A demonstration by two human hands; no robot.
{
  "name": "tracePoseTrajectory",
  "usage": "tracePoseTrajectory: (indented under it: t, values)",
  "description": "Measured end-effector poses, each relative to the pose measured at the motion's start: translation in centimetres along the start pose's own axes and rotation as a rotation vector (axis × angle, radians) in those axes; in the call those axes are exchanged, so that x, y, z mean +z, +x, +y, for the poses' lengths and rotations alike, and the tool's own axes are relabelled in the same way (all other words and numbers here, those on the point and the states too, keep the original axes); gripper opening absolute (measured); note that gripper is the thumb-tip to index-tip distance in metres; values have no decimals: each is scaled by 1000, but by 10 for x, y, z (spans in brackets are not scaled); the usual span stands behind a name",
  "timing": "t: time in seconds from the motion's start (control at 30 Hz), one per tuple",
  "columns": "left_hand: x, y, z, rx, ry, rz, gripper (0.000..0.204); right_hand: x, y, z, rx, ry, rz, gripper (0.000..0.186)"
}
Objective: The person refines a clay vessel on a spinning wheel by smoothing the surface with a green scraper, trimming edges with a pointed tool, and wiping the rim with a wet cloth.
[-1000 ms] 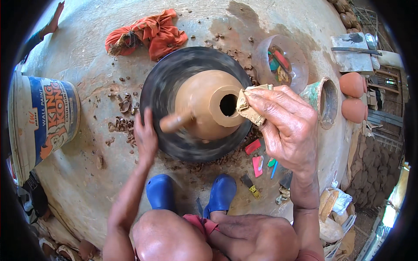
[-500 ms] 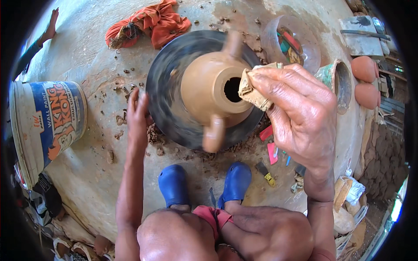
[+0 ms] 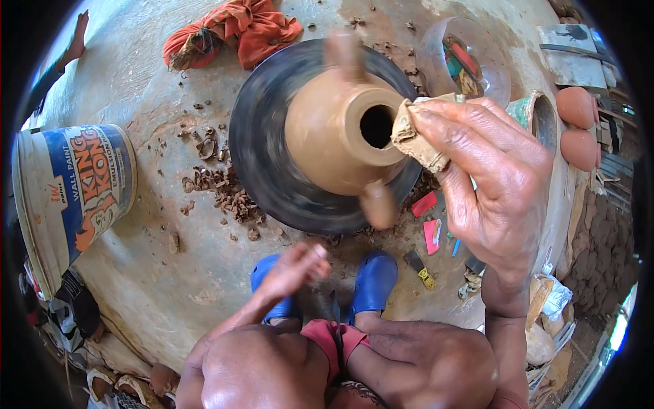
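Clay pot (image 3: 317,140) beside right hand (image 3: 494,174)

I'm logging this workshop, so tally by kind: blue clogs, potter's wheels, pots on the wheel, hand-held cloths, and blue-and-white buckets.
Blue clogs: 2
Potter's wheel: 1
Pot on the wheel: 1
Cloth in the right hand: 1
Bucket: 1
Total: 6

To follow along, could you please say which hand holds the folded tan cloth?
The right hand, pinching it beside the brown clay pot; the left hand appears empty.
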State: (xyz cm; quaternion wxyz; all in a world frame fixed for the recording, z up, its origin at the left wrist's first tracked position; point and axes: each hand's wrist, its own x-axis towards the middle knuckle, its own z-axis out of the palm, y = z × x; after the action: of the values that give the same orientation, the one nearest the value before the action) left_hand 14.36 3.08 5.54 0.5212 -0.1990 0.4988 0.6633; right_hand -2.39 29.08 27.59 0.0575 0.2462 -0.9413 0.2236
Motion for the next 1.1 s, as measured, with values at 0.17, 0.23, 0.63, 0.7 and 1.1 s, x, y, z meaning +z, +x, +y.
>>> tracePoseTrajectory:
  t: [0.17, 0.23, 0.63, 0.7, 1.1]
  values:
    - [-74, 39, 79, 480, 29, 635, 63, 9, -7, -4, 19, 4, 0, 48]
    - [-89, 41, 125, 531, 2, 572, 67, 8, -9, -6, 26, 14, 26, 47]
    - [-39, 14, 32, 246, -15, 400, 63, 4, -19, -14, 108, 20, 98, 41]
    - [-60, 32, 79, 396, -44, 495, 71, 10, -20, -9, 110, 7, 97, 41]
    - [-41, 19, 37, 267, -68, 396, 60, 15, -19, -24, 140, 49, 121, 36]
